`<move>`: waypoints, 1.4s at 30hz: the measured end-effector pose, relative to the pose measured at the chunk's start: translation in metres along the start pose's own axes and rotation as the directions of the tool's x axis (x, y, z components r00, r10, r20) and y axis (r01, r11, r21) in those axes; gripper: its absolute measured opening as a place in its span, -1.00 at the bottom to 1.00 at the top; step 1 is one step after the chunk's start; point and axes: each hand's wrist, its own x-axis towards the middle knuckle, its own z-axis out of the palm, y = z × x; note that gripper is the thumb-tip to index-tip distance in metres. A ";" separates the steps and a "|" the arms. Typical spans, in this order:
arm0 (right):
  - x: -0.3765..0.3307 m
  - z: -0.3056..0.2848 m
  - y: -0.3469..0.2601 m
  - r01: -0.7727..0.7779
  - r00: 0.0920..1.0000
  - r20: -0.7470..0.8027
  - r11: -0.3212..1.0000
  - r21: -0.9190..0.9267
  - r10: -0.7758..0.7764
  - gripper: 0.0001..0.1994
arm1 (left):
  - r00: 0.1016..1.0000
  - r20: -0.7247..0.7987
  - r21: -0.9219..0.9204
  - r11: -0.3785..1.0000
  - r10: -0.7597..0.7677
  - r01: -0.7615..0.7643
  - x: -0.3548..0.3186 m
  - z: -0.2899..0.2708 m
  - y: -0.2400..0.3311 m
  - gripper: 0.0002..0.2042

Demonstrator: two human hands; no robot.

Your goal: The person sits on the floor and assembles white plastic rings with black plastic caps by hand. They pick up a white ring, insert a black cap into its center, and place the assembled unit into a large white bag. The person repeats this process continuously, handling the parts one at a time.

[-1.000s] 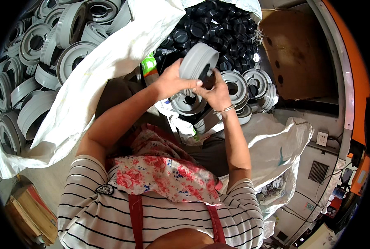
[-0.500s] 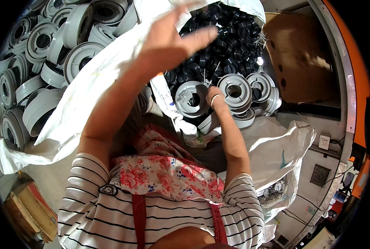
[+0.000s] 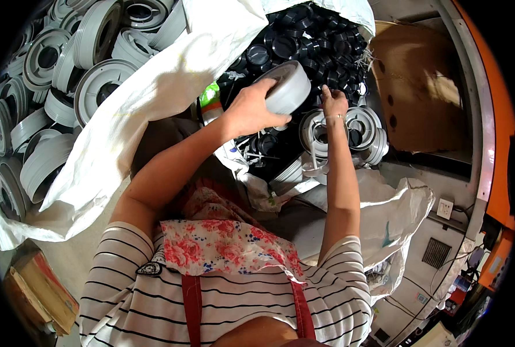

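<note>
the left hand, thumb and fingers spread wide, grips a grey ring; the right hand half curls near black caps, holding what, if anything, i cannot tell.

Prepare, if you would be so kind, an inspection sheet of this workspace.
Surface: a heap of black round parts, bordered by white sacking.
Job's things: one grey ring, lifted and tilted above the heap; flanged rings at the heap's near right edge.
Clutter: many more grey rings at far left; a crumpled pale sack at right; a worn flat stack at lower left, material unclear.
Hands: left hand has its fingers around the ring; right hand is near the flanged rings, its grip unclear.
Cables: dark cables beside the wall socket.
Surroundings: brown cardboard, orange frame, wall vent.
</note>
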 end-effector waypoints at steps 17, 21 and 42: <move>-0.116 -0.072 -0.156 0.379 0.904 0.161 0.918 0.120 -0.395 -0.76 | 0.921 0.338 -0.840 0.378 -0.194 0.388 -0.006 -0.002 -0.003 -0.68; -0.134 -0.098 -0.178 0.193 0.902 0.357 0.966 0.171 -0.243 -0.57 | 0.913 0.397 -0.836 0.373 -0.091 0.401 -0.016 -0.001 -0.001 -0.63; -0.149 -0.093 -0.158 -0.675 0.523 0.845 0.660 0.331 0.111 -0.41 | 0.929 0.365 -0.626 0.722 -0.061 0.293 -0.025 0.001 -0.003 -0.56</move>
